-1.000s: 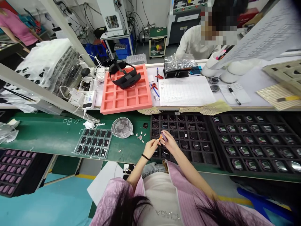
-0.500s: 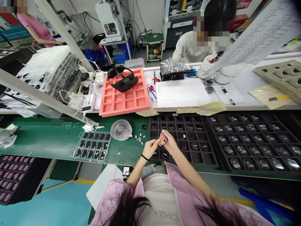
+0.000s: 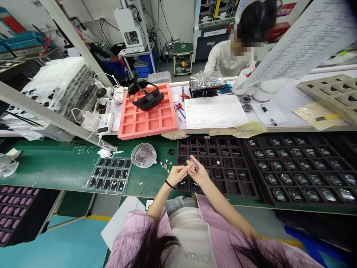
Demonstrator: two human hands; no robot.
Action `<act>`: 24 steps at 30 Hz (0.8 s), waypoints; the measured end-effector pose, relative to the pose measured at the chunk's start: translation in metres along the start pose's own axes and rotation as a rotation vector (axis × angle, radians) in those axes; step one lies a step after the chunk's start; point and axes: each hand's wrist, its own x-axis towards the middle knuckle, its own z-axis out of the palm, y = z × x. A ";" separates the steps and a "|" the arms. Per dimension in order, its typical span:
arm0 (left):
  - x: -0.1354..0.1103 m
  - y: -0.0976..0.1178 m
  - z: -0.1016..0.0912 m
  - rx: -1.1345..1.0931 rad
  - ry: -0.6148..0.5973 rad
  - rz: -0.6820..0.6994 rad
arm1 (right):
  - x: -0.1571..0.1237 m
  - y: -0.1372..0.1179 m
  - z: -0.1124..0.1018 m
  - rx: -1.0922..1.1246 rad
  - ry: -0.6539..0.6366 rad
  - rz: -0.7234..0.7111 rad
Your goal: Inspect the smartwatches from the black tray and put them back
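Note:
My right hand (image 3: 201, 176) is closed round a small purple casing (image 3: 194, 163), held above the near-left part of a black compartment tray (image 3: 235, 188). An orange strip shows on the side of the casing facing me. My left hand (image 3: 177, 175) meets it from the left, thumb and forefinger pinched at the orange strip; whether the strip itself is in that pinch is too small to be sure. Dark square watch-like parts sit in many of the tray's compartments. Left of the tray lie one dark square part (image 3: 171, 152) and several small white scraps (image 3: 166, 164) on the green bench.
A small fan (image 3: 144, 155) and a clear tray of black pieces (image 3: 109, 174) stand to the left. Another filled black tray (image 3: 275, 201) lies right. Beyond, a shelf carries a pink tray (image 3: 147, 128) and papers (image 3: 216, 113). A person in white (image 3: 223, 56) sits opposite.
The purple casing has turned in my right hand, showing more of its orange strip. My left hand has shifted slightly left. The person in pink at the far left has moved largely out of sight.

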 end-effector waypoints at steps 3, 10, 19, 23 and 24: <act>0.001 -0.010 0.003 -0.049 0.030 -0.021 | 0.004 0.007 -0.006 -0.023 0.027 -0.004; 0.018 -0.043 0.005 0.004 0.212 0.011 | 0.001 0.029 -0.022 -0.216 0.128 -0.053; 0.027 -0.078 -0.034 0.440 0.447 -0.017 | 0.024 0.058 -0.056 -0.728 0.237 -0.209; 0.019 -0.091 -0.080 0.591 0.568 -0.161 | 0.037 0.065 -0.080 -0.988 0.266 -0.247; 0.017 -0.095 -0.091 0.626 0.584 -0.198 | 0.038 0.067 -0.084 -1.049 0.259 -0.244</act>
